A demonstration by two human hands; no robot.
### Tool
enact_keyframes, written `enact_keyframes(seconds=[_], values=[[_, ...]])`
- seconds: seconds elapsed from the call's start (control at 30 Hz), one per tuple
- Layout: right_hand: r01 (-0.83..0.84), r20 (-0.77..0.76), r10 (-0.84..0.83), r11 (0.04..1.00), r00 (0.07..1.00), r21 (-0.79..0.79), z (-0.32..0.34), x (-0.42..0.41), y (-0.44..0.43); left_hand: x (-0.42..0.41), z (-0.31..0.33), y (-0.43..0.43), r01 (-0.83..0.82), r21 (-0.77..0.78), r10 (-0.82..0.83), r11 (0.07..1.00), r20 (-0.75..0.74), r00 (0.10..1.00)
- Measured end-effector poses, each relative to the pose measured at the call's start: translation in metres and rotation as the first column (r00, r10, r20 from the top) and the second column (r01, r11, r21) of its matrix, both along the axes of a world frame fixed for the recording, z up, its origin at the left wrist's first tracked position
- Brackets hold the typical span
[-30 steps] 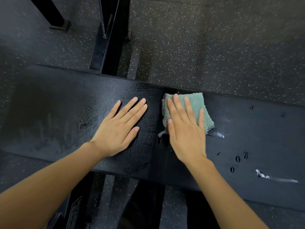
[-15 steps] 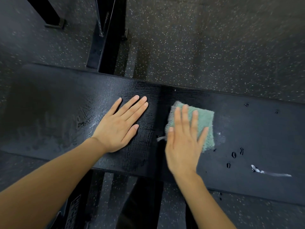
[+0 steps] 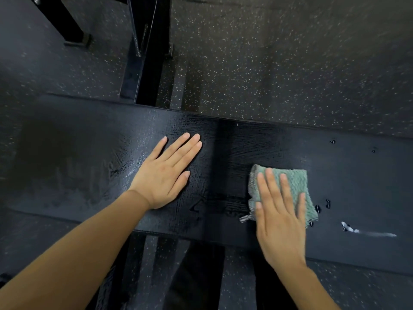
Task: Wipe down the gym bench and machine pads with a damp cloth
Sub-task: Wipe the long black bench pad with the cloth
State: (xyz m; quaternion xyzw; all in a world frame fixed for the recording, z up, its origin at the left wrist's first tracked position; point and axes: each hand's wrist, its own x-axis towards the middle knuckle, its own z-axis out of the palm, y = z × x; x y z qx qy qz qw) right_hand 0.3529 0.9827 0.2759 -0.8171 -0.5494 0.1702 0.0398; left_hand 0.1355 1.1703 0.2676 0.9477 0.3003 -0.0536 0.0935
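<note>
Head view, the only one.

Left hand [image 3: 164, 175]: flat, palm down on the bench [image 3: 78, 153], fingers straight and together, holding nothing. Looks like a brace.

Right hand [image 3: 279, 220]: flat on the cloth [image 3: 295, 182], fingers straight and slightly spread, pressing it onto the pad. No pinch or curl visible.

Cloth: teal, textured weave, folded to a rough square. It lies flat on the bench right of the dark seam [image 3: 221, 164], towards the near edge. Its far and right edges show past the fingertips, and a frayed corner sticks out on the left, by the thumb.

Key relation: the bench's long axis runs left-right across the view. The cloth is under the right hand, with the left hand well apart on the other side of the seam. Droplets [image 3: 317, 208] sit just beside the cloth's right edge and a white streak [image 3: 368, 233] lies further right, near the front edge. A few more specks lie at far right towards the back edge.

Judgement: the next stroke goes right along the long axis, and it's a right-hand job.

Surface: black, grainy pad. Wet sheen and smear marks around the left hand and just past the seam, so that stretch looks wiped. The right end looks dry apart from the drops, so it's likely not done. No machine pads visible, so the task is probably early to midway.

Around: speckled rubber floor [image 3: 268, 63], black frame post [image 3: 147, 63] behind the bench.
</note>
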Motion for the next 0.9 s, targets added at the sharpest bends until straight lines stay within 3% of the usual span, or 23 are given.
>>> enact_keyframes(seconds=[0.17,0.5,0.63,0.9], values=[[0.081,0.0,-0.081,0.997,0.997,0.017,-0.001,-0.018,-0.001,0.0,-0.001,0.0,0.002,0.008,-0.002,1.0,0.002,1.0],[-0.127,-0.061,0.126,0.992,0.99,-0.011,0.006,-0.117,0.026,0.0,-0.001,0.001,0.007,0.001,-0.007,1.0,0.003,1.0],[-0.167,-0.09,0.166,0.986,0.982,0.006,0.006,-0.097,0.011,0.0,-0.001,0.001,0.007,0.004,-0.007,1.0,0.005,1.0],[-0.216,0.0,0.216,0.976,0.976,-0.025,0.004,-0.048,-0.033,-0.001,-0.002,0.0,0.001,0.001,-0.001,1.0,0.016,1.0]])
